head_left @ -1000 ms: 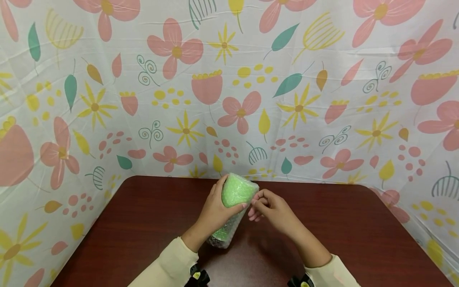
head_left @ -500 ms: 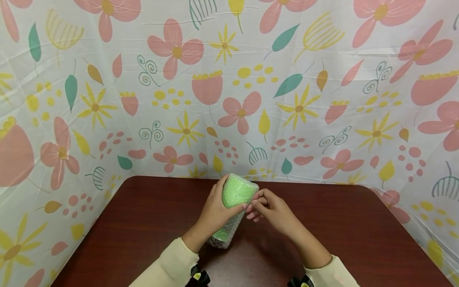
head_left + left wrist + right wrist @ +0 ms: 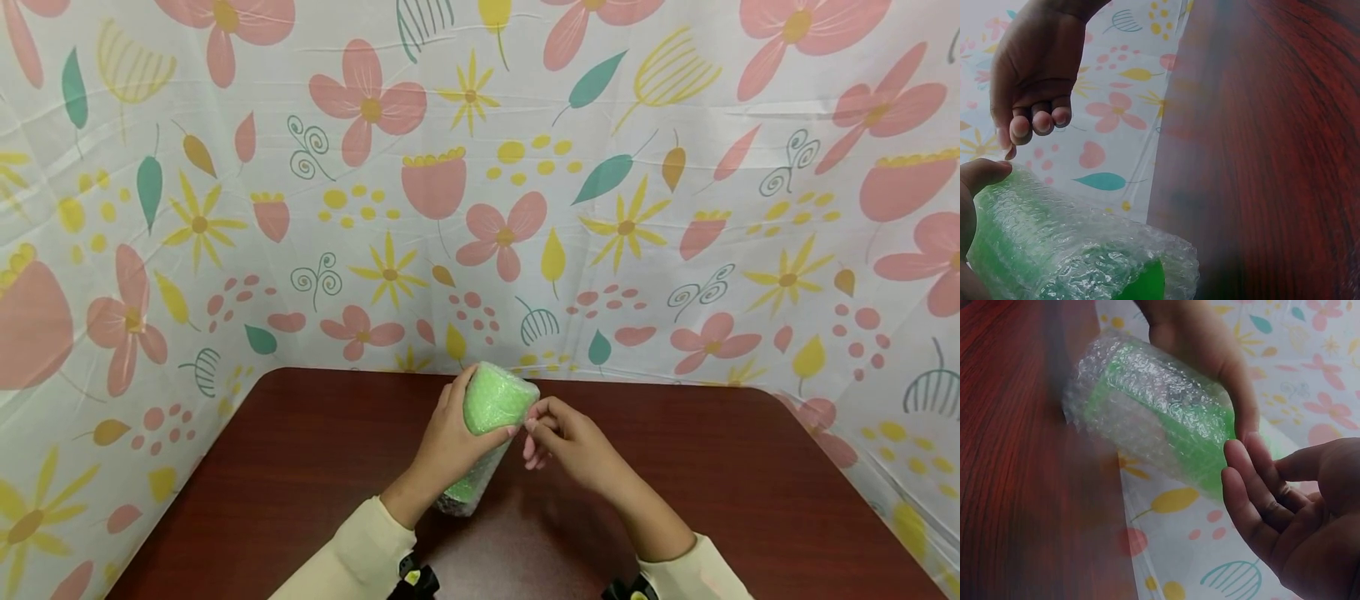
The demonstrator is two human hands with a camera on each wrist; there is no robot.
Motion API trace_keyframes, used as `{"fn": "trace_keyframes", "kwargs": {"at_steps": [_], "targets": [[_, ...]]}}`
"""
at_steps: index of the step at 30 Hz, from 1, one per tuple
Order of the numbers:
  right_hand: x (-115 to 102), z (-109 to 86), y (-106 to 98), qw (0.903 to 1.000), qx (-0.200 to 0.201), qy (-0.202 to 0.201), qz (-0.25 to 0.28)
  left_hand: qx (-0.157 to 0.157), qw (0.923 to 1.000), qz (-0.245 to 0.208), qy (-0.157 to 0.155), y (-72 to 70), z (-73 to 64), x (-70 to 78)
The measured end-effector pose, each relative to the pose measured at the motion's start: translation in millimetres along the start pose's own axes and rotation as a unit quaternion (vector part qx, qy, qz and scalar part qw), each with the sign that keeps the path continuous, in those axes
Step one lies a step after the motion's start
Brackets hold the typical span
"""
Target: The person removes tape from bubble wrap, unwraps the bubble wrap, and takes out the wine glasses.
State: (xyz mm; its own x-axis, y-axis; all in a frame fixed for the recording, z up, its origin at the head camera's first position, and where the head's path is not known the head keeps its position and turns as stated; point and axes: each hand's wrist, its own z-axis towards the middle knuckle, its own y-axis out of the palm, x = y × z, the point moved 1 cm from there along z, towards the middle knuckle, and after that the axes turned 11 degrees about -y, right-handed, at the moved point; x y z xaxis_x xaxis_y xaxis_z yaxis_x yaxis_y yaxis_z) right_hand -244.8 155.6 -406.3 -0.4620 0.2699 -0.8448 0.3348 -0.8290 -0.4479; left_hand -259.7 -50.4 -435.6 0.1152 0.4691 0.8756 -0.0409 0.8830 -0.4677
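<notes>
A green cylinder-shaped object [image 3: 495, 402] is wrapped in clear bubble wrap [image 3: 1085, 240] and tilted above the table. The left hand [image 3: 448, 433] holds it near its upper end, fingers around the far side and thumb across the front. Close to that thumb, the right hand [image 3: 576, 440] pinches at the upper right edge of the wrap with thumb and index finger. Its other fingers are loosely bent, as the right wrist view shows. Whatever lies between the pinching fingertips is too small to make out. In the right wrist view, the bubble-wrapped body [image 3: 1147, 394] extends past the left hand.
A dark red-brown wooden table [image 3: 315, 450] lies beneath both hands. White cloth with a flower print [image 3: 570, 250] hangs behind the table and along its sides. Both forearms wear cream sleeves [image 3: 360, 546] with black bands near them.
The right hand's lower fingers have shifted slightly, and its fingertips remain at the wrap's edge. The wrapped cylinder has barely moved, and the left hand keeps the same hold.
</notes>
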Motion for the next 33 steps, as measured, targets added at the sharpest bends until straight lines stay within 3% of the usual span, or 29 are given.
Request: {"fn": "trace_keyframes", "kwargs": {"at_steps": [13, 27, 33], "targets": [[-1.4, 0.0, 0.8, 0.9988, -0.019, 0.021, 0.039, 0.004, 0.9999, 0.007, 0.007, -0.1, 0.3, -0.2], [0.2, 1.4, 1.2, 0.9981, -0.016, -0.005, 0.060, 0.005, 0.9997, 0.014, 0.017, 0.4, 0.7, -1.4], [0.1, 1.7, 2.1, 0.9990, -0.008, -0.008, 0.044, -0.005, 0.9998, 0.014, 0.014, 0.8, 0.1, -1.7]]}}
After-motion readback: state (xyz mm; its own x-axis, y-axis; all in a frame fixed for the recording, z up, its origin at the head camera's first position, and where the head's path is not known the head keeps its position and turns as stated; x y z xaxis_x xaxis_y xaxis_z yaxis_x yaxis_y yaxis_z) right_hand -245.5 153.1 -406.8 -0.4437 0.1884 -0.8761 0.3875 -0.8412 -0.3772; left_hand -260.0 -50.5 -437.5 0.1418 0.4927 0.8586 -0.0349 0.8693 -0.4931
